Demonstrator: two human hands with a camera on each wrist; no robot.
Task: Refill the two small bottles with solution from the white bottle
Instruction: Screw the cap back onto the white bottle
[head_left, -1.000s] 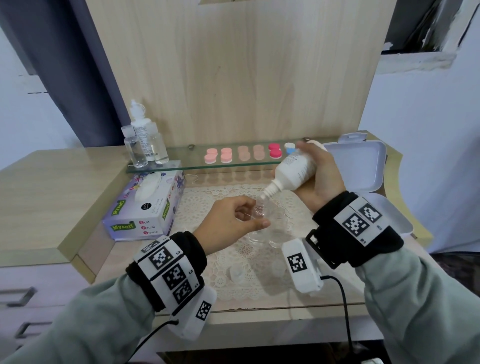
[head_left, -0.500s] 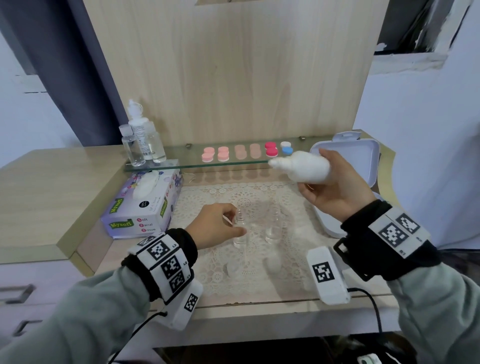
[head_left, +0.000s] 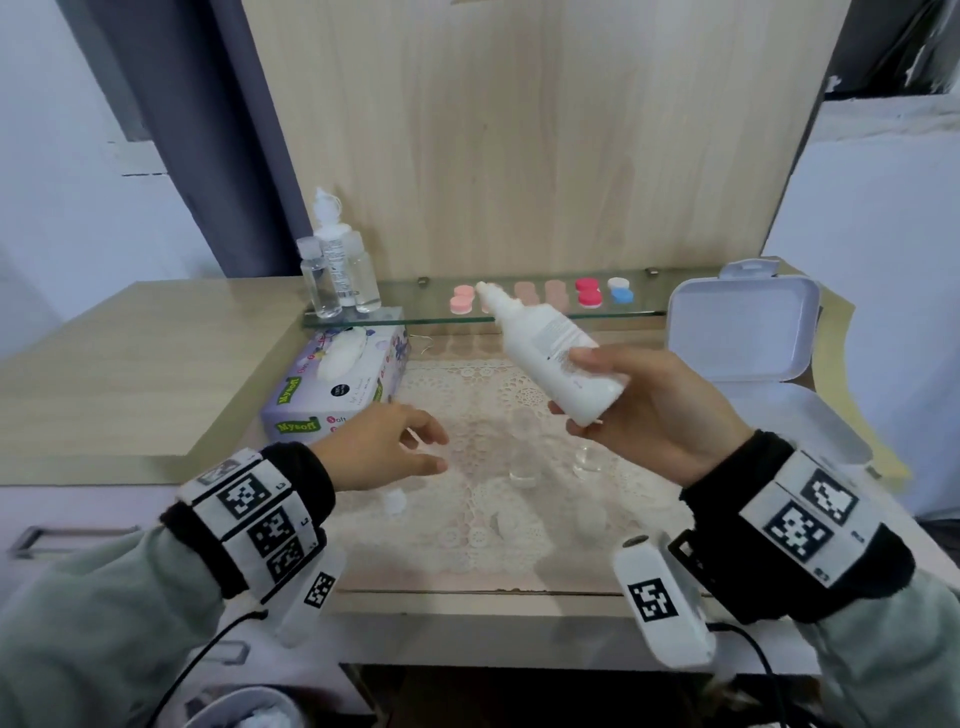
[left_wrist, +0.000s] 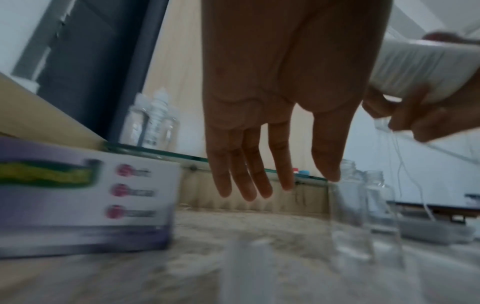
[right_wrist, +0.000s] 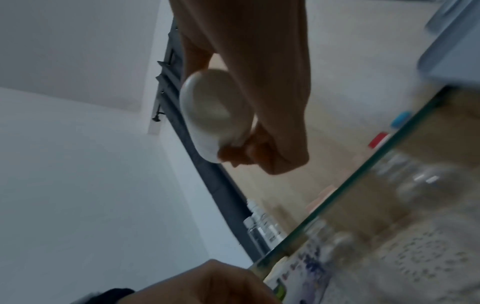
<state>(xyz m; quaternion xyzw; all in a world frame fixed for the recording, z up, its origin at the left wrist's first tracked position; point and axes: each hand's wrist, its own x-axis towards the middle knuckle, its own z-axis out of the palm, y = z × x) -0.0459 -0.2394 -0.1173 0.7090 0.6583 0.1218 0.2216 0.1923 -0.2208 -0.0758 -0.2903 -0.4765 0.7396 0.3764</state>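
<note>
With the white bottle (head_left: 558, 356) gripped by the right hand (head_left: 657, 410), the two small bottles (head_left: 522, 452) could be knocked over by the loose, empty left hand (head_left: 382, 447).

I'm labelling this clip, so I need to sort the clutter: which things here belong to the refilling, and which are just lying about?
In the job:
white bottle, held by the right hand
two small clear bottles
left hand, empty

Lying about:
tissue box
lens cases
white lidded box
shelf bottles

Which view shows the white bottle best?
Head view: the whole white bottle, nozzle to base, tilted in the right hand. The right wrist view shows only its base, the left wrist view a blurred lower part.
</note>
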